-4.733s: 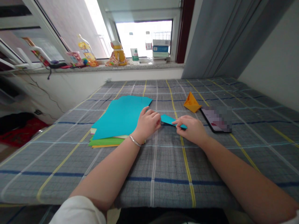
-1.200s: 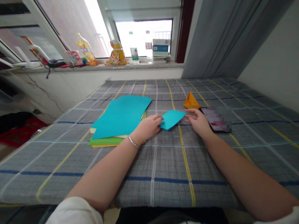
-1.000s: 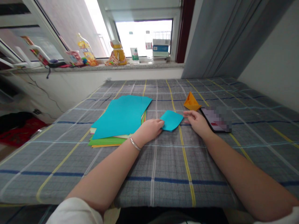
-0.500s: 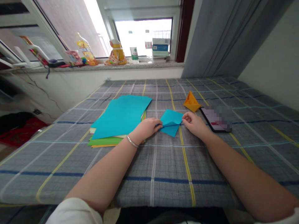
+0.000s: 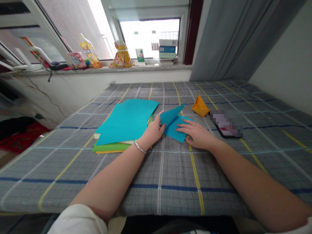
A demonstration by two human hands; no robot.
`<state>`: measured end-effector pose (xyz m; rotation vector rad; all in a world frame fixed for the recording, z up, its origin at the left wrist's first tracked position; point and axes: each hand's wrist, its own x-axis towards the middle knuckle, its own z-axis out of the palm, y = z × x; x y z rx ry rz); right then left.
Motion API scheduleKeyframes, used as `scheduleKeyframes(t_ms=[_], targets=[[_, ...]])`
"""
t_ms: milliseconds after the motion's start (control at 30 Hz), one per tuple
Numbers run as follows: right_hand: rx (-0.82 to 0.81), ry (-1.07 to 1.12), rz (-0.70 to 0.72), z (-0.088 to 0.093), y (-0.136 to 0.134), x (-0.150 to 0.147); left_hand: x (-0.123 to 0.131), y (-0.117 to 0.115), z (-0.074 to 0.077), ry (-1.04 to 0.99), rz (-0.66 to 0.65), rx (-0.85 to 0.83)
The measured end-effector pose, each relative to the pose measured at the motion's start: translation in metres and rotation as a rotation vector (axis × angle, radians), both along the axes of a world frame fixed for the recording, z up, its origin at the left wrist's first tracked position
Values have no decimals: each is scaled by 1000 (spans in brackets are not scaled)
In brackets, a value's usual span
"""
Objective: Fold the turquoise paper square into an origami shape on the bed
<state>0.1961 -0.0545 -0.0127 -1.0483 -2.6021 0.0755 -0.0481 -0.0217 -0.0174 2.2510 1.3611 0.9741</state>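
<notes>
A folded blue paper lies on plaid cloth, one flap raised.

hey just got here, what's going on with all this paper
Someone is handling a folded piece of blue paper over a checked cloth. The left hand holds one flap raised, while the right hand lies spread on the lower part. A stack of coloured paper sits to the left, and an orange paper shape and a phone lie beyond the right hand.
</notes>
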Motion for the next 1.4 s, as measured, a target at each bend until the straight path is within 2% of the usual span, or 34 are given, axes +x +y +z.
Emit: scheduleKeyframes(t_ms=[133, 233, 467, 633, 733, 833, 933, 1000, 1067, 1167, 1400], targets=[[-15, -54, 75, 3, -3, -5, 0, 6, -2, -113, -19, -72], [-33, -84, 104, 5, -8, -7, 1, 8, -2, -225, -77, -178], [-130, -100, 139, 19, -24, -14, 8, 8, -9, -459, -92, -436], [-227, -108, 140, 21, -30, -14, 12, 6, -10, -567, -37, -558], [-282, -142, 124, 20, -31, -13, 13, 6, -12, -557, 26, -591], [-265, -168, 114, 18, -32, -13, 13, 7, -15, -474, 103, -451], [-230, -175, 108, 17, -32, -15, 11, 6, -17, -381, 132, -128], [-212, -162, 111, 18, -32, -16, 8, 4, -15, -231, 112, 80], [-198, -132, 123, 18, -31, -16, 4, 2, -11, -19, 63, 221], [-185, -73, 134, 20, -28, -13, 1, -2, -7, 207, -20, 295], [-212, 1, 152, 25, -20, -3, 0, -7, -4, 384, -119, 248]])
